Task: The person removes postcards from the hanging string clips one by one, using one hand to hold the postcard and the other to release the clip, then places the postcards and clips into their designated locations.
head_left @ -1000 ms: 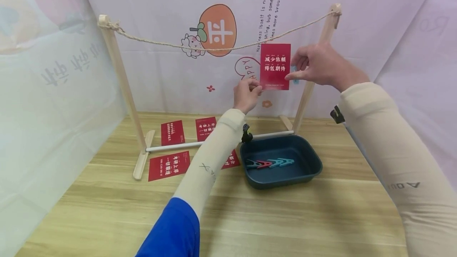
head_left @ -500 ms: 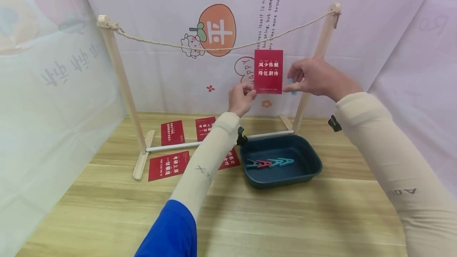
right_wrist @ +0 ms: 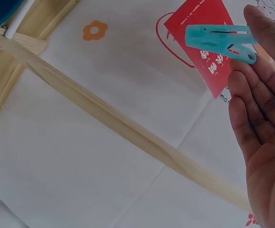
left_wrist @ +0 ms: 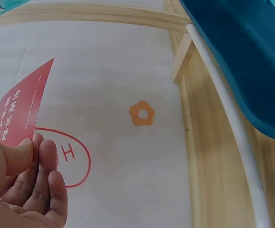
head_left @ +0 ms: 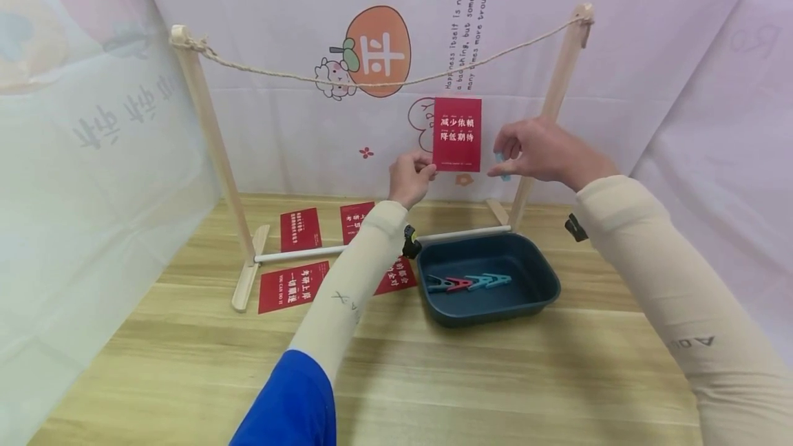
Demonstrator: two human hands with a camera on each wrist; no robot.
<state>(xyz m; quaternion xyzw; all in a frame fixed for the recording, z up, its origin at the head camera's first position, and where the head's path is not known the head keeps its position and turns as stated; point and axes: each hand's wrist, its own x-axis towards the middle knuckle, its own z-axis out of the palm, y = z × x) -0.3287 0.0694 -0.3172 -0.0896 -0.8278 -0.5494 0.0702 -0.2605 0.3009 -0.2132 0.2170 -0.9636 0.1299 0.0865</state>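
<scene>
A red card [head_left: 457, 150] with white lettering hangs upright in the air below the rope [head_left: 279, 74]. My left hand [head_left: 411, 179] pinches its lower left corner between thumb and fingers, as the left wrist view shows. To the right of the card, and apart from it, my right hand [head_left: 545, 150] holds a light blue clothespin [right_wrist: 218, 40] by its handle end between thumb and fingers. In the right wrist view the clothespin's nose points away from the hand, with the card behind it.
The rope sags between two wooden posts [head_left: 213, 136] joined low down by a white rod [head_left: 303, 254]. A dark blue basin [head_left: 489, 312] holds several clothespins [head_left: 458, 284]. Several red cards [head_left: 291, 288] lie on the wooden table [head_left: 186, 356] at left.
Both hands have moved down and a little left, taking the card and the clothespin along. The card has dropped from touching the rope's height to below it.
</scene>
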